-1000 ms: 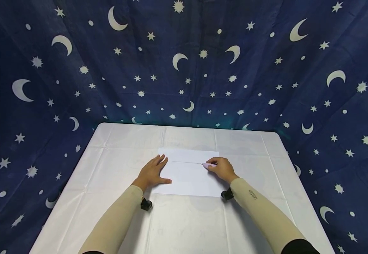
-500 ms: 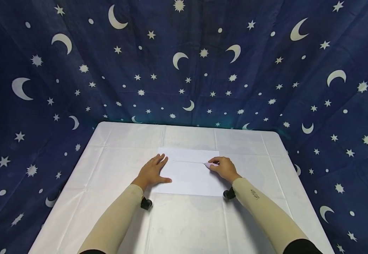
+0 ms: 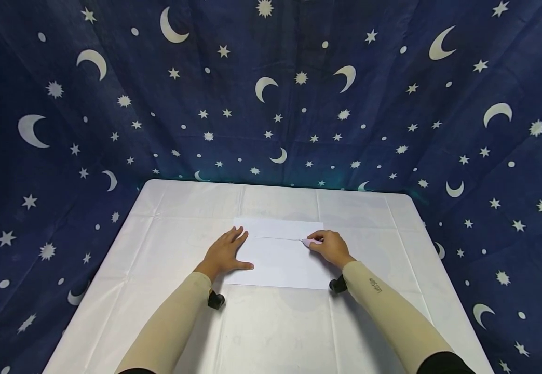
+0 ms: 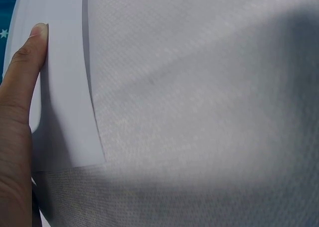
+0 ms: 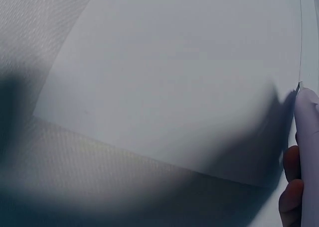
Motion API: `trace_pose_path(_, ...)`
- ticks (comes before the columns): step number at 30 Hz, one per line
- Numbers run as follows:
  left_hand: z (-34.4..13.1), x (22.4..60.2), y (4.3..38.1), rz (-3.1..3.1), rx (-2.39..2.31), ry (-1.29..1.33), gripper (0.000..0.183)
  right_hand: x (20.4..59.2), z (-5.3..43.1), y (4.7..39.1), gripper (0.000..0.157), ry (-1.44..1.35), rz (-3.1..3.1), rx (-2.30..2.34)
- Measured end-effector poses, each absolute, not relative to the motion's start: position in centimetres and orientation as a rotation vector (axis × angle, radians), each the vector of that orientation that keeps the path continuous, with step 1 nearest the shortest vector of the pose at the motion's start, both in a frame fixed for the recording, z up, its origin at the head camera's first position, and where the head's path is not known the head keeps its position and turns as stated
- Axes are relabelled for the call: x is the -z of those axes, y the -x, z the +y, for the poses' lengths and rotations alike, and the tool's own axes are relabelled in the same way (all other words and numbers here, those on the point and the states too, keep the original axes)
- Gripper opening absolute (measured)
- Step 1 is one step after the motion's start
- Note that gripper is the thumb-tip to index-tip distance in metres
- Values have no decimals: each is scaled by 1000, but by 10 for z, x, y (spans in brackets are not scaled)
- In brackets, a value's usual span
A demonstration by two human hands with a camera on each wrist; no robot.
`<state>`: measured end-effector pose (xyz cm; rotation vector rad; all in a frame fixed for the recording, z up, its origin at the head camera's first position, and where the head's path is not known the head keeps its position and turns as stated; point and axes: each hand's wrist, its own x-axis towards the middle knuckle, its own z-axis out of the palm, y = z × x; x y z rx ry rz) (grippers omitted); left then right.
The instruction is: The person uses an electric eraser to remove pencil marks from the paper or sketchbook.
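A white sheet of paper (image 3: 275, 265) lies on the table. My left hand (image 3: 224, 254) rests spread on its left edge, the thumb (image 4: 31, 53) stretched out along the sheet in the left wrist view. In my right hand (image 3: 332, 248) I grip a lavender utility knife (image 3: 311, 242), its tip pointing left onto the paper. The right wrist view shows the knife's body (image 5: 308, 137) with a short metal blade at its end, and two of my fingertips (image 5: 291, 160) against it. A thin straight line (image 3: 275, 238) runs across the upper paper to the blade.
A creased white cloth covers the table (image 3: 271, 332). Dark blue curtains (image 3: 233, 93) with moons and stars hang behind and at both sides. Black wrist cameras (image 3: 216, 300) sit below both hands, near the beige sleeves.
My right hand has moved slightly to the right with the utility knife, and the line has grown a little. In the last half second it barely moves. My left hand stays in place.
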<state>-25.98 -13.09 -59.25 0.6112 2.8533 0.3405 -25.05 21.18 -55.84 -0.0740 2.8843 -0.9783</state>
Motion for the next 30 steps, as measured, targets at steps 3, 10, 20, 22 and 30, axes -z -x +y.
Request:
trace_pose_path(3, -131, 593, 260, 2855, -337, -611, 113, 558, 213, 250, 19, 76, 2883, 984)
trace_pose_path(10, -130, 591, 259, 2858, -349, -616, 113, 557, 208, 252, 19, 100, 2874, 1010)
trace_pose_path(20, -130, 591, 259, 2844, -353, -616, 112, 558, 213, 252, 19, 89, 2884, 992)
trace_pose_path(22, -130, 590, 260, 2844, -343, -612, 112, 558, 214, 252, 19, 92, 2882, 989)
trace_pose_path(30, -130, 591, 260, 2843, -333, -624, 112, 558, 211, 254, 19, 136, 2872, 1001)
